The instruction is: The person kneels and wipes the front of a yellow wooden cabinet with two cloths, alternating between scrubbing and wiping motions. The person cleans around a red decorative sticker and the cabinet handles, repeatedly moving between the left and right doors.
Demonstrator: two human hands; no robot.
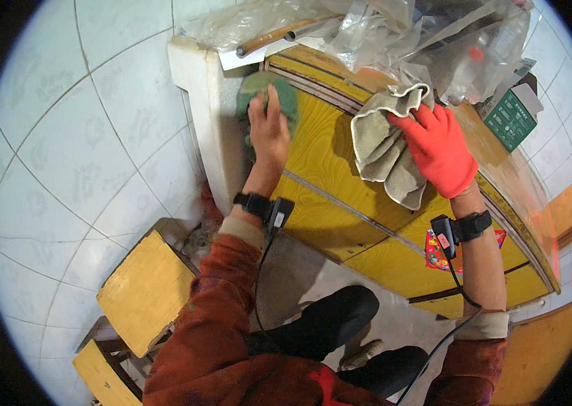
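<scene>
My left hand [270,132] is bare and pressed onto a green cloth [284,101]. The cloth lies where the white side slab [206,128] meets the yellow wood-grain cabinet front [323,142]. Its fingers are partly bent over the cloth. A red glove covers my right hand [440,152], which grips a crumpled grey cloth [384,135] with white edging. That cloth hangs in folds over the cabinet's upper edge and front, hiding part of both. Both wrists wear a black strap with a small cabled device.
Clear plastic bags [374,30], a brown rod [286,35] and a green box [512,115] sit on the cabinet top. Wooden stools [145,291] stand by the tiled wall [49,155] at left. A colourful red sticker [438,254] is on the cabinet front.
</scene>
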